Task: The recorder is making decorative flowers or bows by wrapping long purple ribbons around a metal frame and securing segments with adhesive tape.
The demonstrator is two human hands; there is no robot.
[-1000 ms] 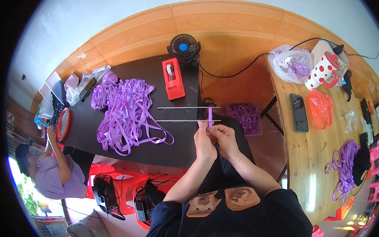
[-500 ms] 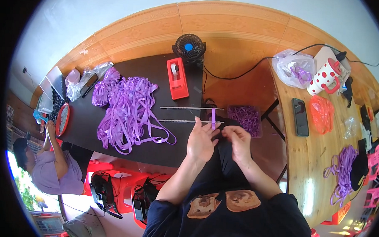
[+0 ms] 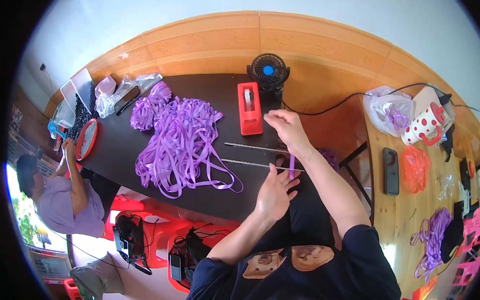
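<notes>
Apart: two hands, two rods, one purple band

Leftmost, one co-worker (image 3: 71,205) is near one red tray (image 3: 87,139); one ribbon heap (image 3: 177,142) and one dispenser (image 3: 250,118) follow. Of two rods (image 3: 250,163), the upper's right end hides behind the right forearm. The left hand (image 3: 274,196) spreads its fingers, holding nothing visible, just beside the band (image 3: 292,166), which crosses the lower rod. The right hand's (image 3: 287,129) fingers nearly pinch by the dispenser; I cannot tell on what. Its forearm mostly covers one bin (image 3: 330,158).
</notes>
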